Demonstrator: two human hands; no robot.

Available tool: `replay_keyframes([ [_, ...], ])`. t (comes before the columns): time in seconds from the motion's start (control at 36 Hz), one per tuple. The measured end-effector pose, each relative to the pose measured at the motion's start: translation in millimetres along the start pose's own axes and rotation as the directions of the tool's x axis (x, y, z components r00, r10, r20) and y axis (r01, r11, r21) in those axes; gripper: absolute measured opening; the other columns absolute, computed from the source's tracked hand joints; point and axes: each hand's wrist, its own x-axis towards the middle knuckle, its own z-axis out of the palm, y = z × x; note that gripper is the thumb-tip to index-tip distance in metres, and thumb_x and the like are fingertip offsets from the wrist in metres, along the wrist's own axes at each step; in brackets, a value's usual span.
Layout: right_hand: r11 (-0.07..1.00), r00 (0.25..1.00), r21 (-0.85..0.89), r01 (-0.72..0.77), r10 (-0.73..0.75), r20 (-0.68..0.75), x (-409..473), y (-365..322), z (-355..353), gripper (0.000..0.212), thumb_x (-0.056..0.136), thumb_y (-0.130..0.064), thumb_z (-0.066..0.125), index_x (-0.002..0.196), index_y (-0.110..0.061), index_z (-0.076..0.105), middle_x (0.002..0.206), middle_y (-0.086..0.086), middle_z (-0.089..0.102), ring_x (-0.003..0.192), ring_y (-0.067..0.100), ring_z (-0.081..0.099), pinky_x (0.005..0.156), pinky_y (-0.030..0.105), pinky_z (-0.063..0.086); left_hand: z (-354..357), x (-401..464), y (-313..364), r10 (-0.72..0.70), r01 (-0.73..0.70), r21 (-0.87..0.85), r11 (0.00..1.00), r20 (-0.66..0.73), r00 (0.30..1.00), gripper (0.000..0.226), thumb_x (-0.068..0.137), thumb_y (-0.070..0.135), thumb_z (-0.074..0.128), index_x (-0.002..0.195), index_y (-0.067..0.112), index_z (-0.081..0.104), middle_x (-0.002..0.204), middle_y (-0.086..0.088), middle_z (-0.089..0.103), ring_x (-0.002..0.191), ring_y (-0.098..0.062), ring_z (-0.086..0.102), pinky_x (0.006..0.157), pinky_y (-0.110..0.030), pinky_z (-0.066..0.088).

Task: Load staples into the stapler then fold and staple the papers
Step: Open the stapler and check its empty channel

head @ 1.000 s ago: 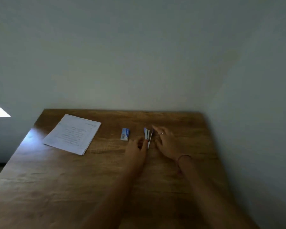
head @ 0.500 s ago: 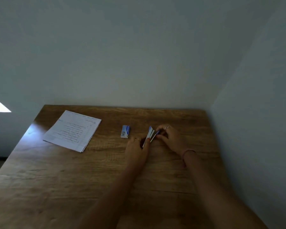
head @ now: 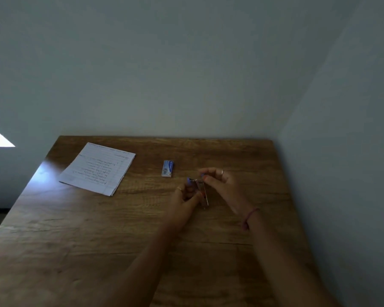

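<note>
Both hands are on the stapler (head: 200,189) just above the worktop (head: 142,229): the left hand (head: 186,197) grips its body, the right hand (head: 220,185) pinches the raised top. A slip could snap it closed on fingertips — the staple box (head: 167,168) and papers (head: 99,168) lie untouched.
</note>
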Motion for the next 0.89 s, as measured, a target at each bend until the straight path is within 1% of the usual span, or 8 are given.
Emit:
replay_keyframes([
  [0.11,0.993,0.996,0.113,-0.021,0.03,-0.079,-9.5,8.5,6.7,0.012,0.084,-0.018,0.07,0.094,-0.024,0.07,0.097,-0.001,0.073,0.094,0.012,0.069,0.075,0.02,0.053,4.2,-6.0,0.3,-0.008,0.008,-0.012,1.0,0.007,1.0,0.02,0.089,0.022,0.065,0.109,0.02,0.063,0.099,0.003,0.073,0.093,-0.01,0.07,0.08,-0.026,0.055],
  [0.25,0.97,0.981,0.242,-0.014,0.06,-0.183,-14.7,14.3,10.1,0.012,0.088,-0.011,0.065,0.098,-0.016,0.064,0.091,-0.002,0.075,0.09,0.015,0.071,0.077,0.025,0.055,4.5,-6.7,3.7,-0.039,0.031,-0.141,0.99,-0.059,0.997,0.014,0.091,0.018,0.063,0.105,0.021,0.064,0.094,0.008,0.075,0.089,-0.006,0.07,0.067,-0.014,0.053],
  [0.36,0.884,0.938,0.466,0.019,0.145,-0.315,-24.8,18.1,5.6,0.01,0.088,-0.001,0.06,0.093,-0.009,0.062,0.089,0.006,0.074,0.089,0.018,0.071,0.075,0.027,0.057,-2.9,-6.3,1.9,-0.117,0.067,-0.251,0.966,-0.19,0.975,0.022,0.089,0.022,0.066,0.11,0.016,0.065,0.104,-0.002,0.074,0.096,-0.015,0.07,0.081,-0.029,0.056],
  [0.42,0.879,0.921,0.476,0.021,0.168,-0.352,-31.5,20.9,1.9,0.01,0.087,0.001,0.059,0.09,-0.007,0.062,0.09,0.007,0.074,0.093,0.019,0.071,0.074,0.024,0.056,-7.9,-8.5,0.5,-0.131,0.055,-0.363,0.93,-0.191,0.973,0.023,0.089,0.021,0.066,0.111,0.015,0.066,0.103,-0.002,0.074,0.095,-0.015,0.071,0.078,-0.028,0.056],
  [0.56,0.997,0.939,0.009,-0.081,0.079,-0.334,-44.7,27.2,-3.4,0.022,0.089,0.003,0.055,0.097,-0.015,0.063,0.1,0.001,0.071,0.092,0.005,0.068,0.077,0.019,0.054,-16.7,-14.7,0.2,-0.116,0.02,-0.556,0.831,-0.139,0.983,0.021,0.081,0.022,0.066,0.101,0.017,0.071,0.099,0.0,0.075,0.094,-0.013,0.071,0.074,-0.022,0.056],
  [0.69,0.906,0.989,-0.414,-0.088,0.032,-0.142,-47.9,20.3,-9.6,0.037,0.086,0.0,0.061,0.108,-0.03,0.061,0.111,-0.016,0.062,0.106,-0.002,0.057,0.09,0.018,0.048,-21.2,-19.1,-2.7,-0.094,0.035,-0.6,0.8,-0.067,0.993,0.034,0.083,0.024,0.062,0.114,0.012,0.065,0.113,-0.005,0.072,0.105,-0.015,0.068,0.083,-0.024,0.055],
  [0.78,0.852,0.995,-0.522,-0.048,-0.003,-0.097,-42.4,10.6,-8.4,0.034,0.086,-0.009,0.065,0.116,-0.025,0.063,0.117,-0.009,0.062,0.11,0.004,0.056,0.094,0.025,0.047,-23.1,-23.4,-6.2,-0.088,0.052,-0.619,0.784,-0.027,0.996,0.035,0.08,0.018,0.064,0.115,0.012,0.064,0.113,-0.005,0.072,0.106,-0.016,0.067,0.083,-0.025,0.055],
  [0.89,0.855,0.999,-0.517,0.044,-0.054,-0.004,-33.6,-12.4,6.8,0.028,0.086,-0.034,0.067,0.114,-0.03,0.064,0.102,-0.015,0.066,0.09,-0.003,0.062,0.072,0.014,0.051,-24.5,-30.1,-7.4,-0.076,0.079,-0.624,0.777,0.031,0.997,0.025,0.078,0.014,0.067,0.103,0.013,0.071,0.108,-0.006,0.073,0.104,-0.017,0.068,0.08,-0.024,0.055],
])
